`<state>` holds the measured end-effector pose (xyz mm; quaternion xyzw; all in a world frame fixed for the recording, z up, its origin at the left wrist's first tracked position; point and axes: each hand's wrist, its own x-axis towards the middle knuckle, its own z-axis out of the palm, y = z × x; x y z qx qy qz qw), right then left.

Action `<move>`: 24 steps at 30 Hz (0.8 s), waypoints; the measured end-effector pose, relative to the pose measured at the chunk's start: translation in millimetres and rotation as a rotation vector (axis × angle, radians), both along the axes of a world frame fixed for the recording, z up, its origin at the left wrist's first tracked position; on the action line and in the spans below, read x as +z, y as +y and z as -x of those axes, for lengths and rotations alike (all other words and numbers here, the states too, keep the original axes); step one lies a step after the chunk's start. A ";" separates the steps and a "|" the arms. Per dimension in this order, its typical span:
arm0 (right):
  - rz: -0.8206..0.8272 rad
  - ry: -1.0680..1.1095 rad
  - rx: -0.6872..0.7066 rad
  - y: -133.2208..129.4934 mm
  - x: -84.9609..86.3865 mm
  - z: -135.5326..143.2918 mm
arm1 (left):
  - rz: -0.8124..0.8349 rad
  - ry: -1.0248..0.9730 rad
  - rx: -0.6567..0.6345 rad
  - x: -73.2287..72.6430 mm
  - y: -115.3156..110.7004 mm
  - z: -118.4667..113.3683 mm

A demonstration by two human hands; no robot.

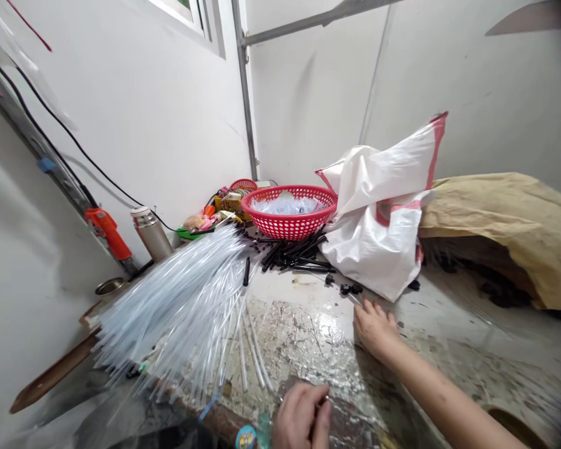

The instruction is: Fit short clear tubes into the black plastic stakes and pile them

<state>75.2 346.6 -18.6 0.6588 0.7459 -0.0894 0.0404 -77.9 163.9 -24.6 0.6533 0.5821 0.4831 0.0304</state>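
Note:
At the table's near edge, my left hand (301,415) is closed, its fingers curled in. A tiny glint shows by its fingertips, but what it holds is hidden or too small to name. My right hand (375,327) reaches out over the table with its fingers stretched and slightly apart. Its fingertips lie beside a short clear tube (354,299) and small black plastic fittings (346,289). A large bundle of thin clear plastic tubes (181,299) fans out to the left of both hands. One black tube (246,272) rests against the bundle's right side.
Behind the loose black tubes (294,255) stands a red perforated basket (289,224) holding clear plastic pieces. A white woven sack (378,224) and a tan cover (500,212) take up the right. A steel flask (151,234) and an orange tool (108,232) are at left.

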 end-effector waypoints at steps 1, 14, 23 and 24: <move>-0.027 -0.019 0.012 1.9 2.6 -2.4 | -0.008 -0.029 -0.023 12.1 10.8 0.2; -0.274 0.148 0.367 59.5 21.4 69.1 | -0.017 -0.620 0.335 35.8 200.7 45.3; -0.217 0.185 0.328 147.8 25.4 182.4 | 0.046 -0.849 0.559 22.1 207.3 82.0; -0.203 0.185 0.297 153.4 22.6 190.2 | 0.066 -0.875 0.569 20.1 208.4 83.9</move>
